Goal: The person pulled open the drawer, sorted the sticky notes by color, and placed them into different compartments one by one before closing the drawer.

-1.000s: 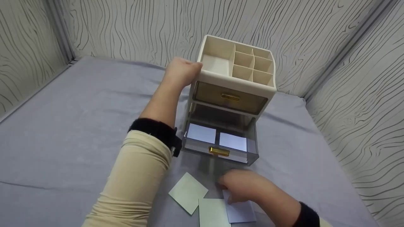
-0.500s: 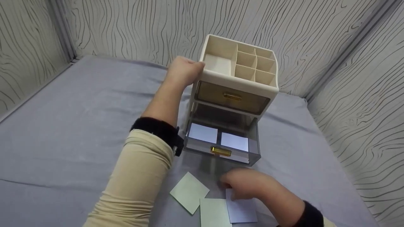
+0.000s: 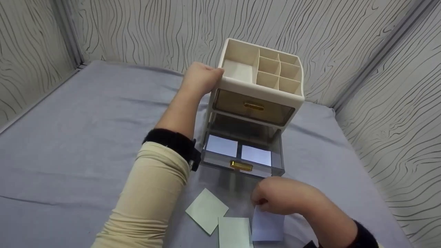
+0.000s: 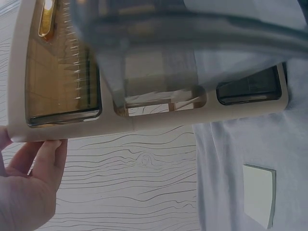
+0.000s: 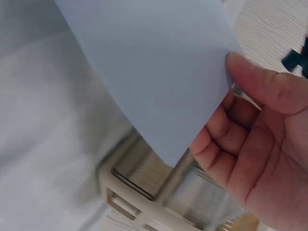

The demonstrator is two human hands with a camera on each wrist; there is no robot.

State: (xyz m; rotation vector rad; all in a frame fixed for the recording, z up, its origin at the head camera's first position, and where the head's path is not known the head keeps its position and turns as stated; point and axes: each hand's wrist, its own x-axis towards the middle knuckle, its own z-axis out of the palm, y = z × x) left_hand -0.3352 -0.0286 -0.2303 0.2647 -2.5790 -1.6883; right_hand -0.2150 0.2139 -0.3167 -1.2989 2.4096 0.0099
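Observation:
My left hand (image 3: 203,78) grips the upper left edge of a cream desktop organizer (image 3: 262,90), thumb at the top rim. Its middle drawer (image 3: 277,151), clear grey with a gold handle, is pulled out. Inside lie two light blue sticky note pads, one on the left (image 3: 222,145) and one on the right (image 3: 256,155). In front of the drawer, my right hand (image 3: 286,195) pinches another light blue sticky note pad (image 5: 149,72) by its far edge, between thumb and fingers. Two pale green sticky note pads, one turned diagonally (image 3: 206,210), the other straight (image 3: 234,231), lie on the cloth beside it.
The organizer's top has one large compartment (image 3: 237,70) and several small ones. Its upper drawer (image 3: 253,107), amber-fronted, is closed. Grey cloth (image 3: 86,144) covers the table, and wood-grain patterned walls (image 3: 165,31) stand behind and at the sides.
My right hand has moved right and slightly up, pinching the blue pad and drawing it away from the green one. My left hand has stayed on the organizer.

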